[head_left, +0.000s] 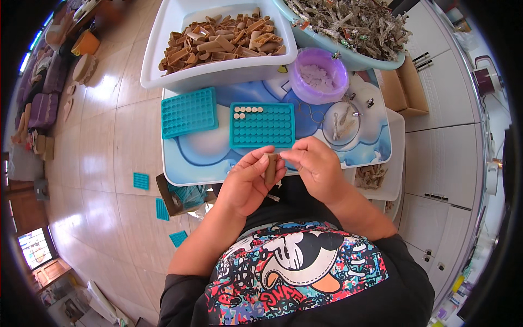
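Note:
My left hand (246,180) holds a small brown oblong plastic casing (270,171) upright between thumb and fingers, just off the near edge of the table. My right hand (316,163) is closed in a pinch at the top of the casing; whatever its fingertips hold is too small to make out. Right beyond both hands lies a teal tray (232,128) with rows of round cells. Several small white discs (251,109) sit in its far left cells. A second teal tray (188,114) lies to its left, with no discs visible in it.
On the patterned table (201,166) stand a purple bowl (297,91) of whitish material and a round clear dish (329,139) with pale strips. Behind are a white bin (218,77) of brown casings and a pale teal tub (354,61) of greyish pieces. An open carton (173,200) stands left.

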The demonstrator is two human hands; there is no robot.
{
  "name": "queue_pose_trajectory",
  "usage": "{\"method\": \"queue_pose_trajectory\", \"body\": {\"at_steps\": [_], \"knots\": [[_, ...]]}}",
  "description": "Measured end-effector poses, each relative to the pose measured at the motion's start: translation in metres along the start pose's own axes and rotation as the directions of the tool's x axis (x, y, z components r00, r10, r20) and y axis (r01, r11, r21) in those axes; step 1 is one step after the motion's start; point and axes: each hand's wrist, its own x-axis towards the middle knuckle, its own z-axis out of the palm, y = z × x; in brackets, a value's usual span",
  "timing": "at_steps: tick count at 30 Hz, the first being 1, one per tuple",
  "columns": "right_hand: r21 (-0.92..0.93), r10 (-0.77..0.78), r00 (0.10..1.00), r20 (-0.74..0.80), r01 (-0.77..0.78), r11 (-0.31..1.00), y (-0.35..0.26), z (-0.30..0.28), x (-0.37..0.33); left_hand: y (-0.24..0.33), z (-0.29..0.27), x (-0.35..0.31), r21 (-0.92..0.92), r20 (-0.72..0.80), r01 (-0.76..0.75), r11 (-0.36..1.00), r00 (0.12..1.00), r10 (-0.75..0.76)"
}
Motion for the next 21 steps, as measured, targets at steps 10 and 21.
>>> {"method": "queue_pose_trajectory", "body": {"at_steps": [10, 21], "knots": [[-0.052, -0.138, 0.988, -0.071, 0.134, 0.99, -0.0037, 0.0058, -0.004, -0.0041, -0.0047, -0.0013, 0.042, 0.03, -0.064, 0.997, 0.998, 0.063], [-0.098, -0.222, 0.974, -0.038, 0.218, 0.971, -0.0013, 0.0051, -0.0044, -0.0012, 0.0035, -0.0027, 0.08, 0.02, -0.021, 0.997, 1.0, 0.02]]}}
